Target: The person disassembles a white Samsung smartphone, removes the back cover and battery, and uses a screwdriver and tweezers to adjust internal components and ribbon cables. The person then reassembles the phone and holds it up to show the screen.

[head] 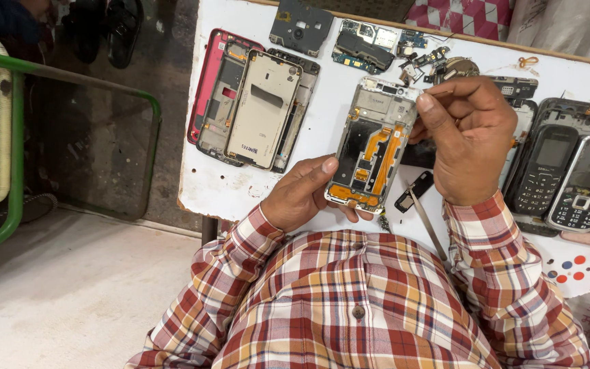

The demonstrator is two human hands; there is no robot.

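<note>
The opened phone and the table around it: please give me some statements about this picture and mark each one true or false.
1. The left hand holds the opened phone at its lower end. True.
2. The right hand rests flat on the white table. False: it is raised, with the thumb at the phone's upper right corner.
3. Two keypad phones lie at the right side. True.
4. The stack of phone frames lies to the right of the opened phone. False: it lies to its left.
5. Metal tweezers lie on the table near the right wrist. True.
</note>
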